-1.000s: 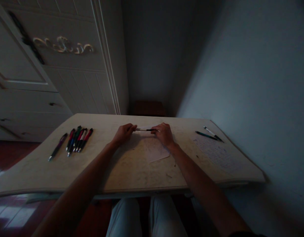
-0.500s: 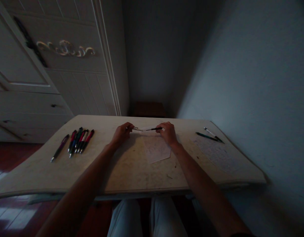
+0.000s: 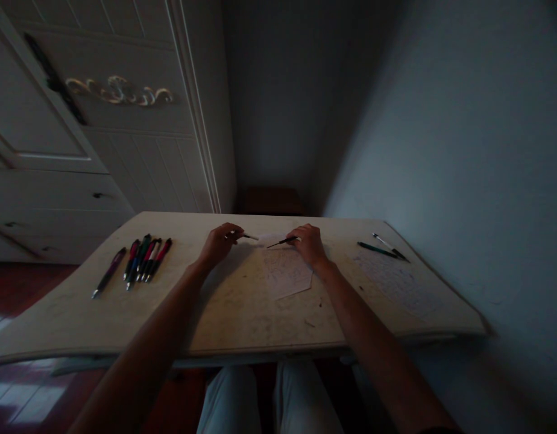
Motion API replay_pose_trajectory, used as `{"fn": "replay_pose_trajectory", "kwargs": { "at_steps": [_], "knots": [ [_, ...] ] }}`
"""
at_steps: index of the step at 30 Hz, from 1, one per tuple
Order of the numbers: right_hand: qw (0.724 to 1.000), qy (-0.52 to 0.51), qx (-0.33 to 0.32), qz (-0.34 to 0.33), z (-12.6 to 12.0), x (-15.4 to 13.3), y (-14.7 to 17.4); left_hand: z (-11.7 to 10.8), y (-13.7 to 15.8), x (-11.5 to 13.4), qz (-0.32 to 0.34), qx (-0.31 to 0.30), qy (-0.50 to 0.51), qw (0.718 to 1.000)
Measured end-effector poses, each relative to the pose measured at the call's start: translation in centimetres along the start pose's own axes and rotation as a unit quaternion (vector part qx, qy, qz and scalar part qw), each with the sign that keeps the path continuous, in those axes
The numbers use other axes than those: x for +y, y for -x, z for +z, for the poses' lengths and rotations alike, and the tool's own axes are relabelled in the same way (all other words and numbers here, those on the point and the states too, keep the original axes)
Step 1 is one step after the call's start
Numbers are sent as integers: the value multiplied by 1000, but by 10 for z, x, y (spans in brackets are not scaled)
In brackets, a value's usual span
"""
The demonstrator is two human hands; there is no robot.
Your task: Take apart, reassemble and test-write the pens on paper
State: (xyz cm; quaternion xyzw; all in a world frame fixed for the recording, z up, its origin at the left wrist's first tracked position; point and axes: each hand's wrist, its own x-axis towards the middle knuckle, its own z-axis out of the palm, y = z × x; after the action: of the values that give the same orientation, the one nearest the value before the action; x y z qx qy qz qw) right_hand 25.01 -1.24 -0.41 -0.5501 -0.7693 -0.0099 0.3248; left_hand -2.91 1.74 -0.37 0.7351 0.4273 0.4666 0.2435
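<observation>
My left hand (image 3: 225, 241) pinches a slim pen part, white toward its free end (image 3: 251, 237), which points right. Opposite it, my right hand (image 3: 307, 242) grips a dark pen part (image 3: 283, 242) whose thin tip slants left and down. A small gap separates the two tips above the table. Beneath and in front of my right hand lies a sheet of paper (image 3: 287, 274) with faint writing. My fingers cover the inner ends of both parts.
Several pens (image 3: 145, 259) lie grouped on the table's left, beside a purple pen (image 3: 109, 273). At right, a green pen (image 3: 377, 249) and a white-and-black pen (image 3: 387, 244) touch near a written sheet (image 3: 396, 282). A wall (image 3: 477, 181) borders the right; a cabinet (image 3: 161, 163) stands behind left.
The two pen parts have come apart; before, their tips met or overlapped. My left hand has shifted slightly left, and the right part's tip now dips lower.
</observation>
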Motion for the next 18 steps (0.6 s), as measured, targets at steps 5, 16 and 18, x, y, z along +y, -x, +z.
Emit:
{"fn": "replay_pose_trajectory", "kwargs": {
  "at_steps": [5, 16, 18],
  "knots": [
    [1000, 6, -2, -1, 1, 3, 0, -1, 0, -2, 10, -13, -14, 1000],
    [1000, 10, -4, 4, 0, 2, 2, -1, 1, -3, -2, -17, -47, 999],
    [1000, 6, -4, 2, 0, 2, 2, -1, 1, -3, -6, -17, -63, 998]
  ]
}}
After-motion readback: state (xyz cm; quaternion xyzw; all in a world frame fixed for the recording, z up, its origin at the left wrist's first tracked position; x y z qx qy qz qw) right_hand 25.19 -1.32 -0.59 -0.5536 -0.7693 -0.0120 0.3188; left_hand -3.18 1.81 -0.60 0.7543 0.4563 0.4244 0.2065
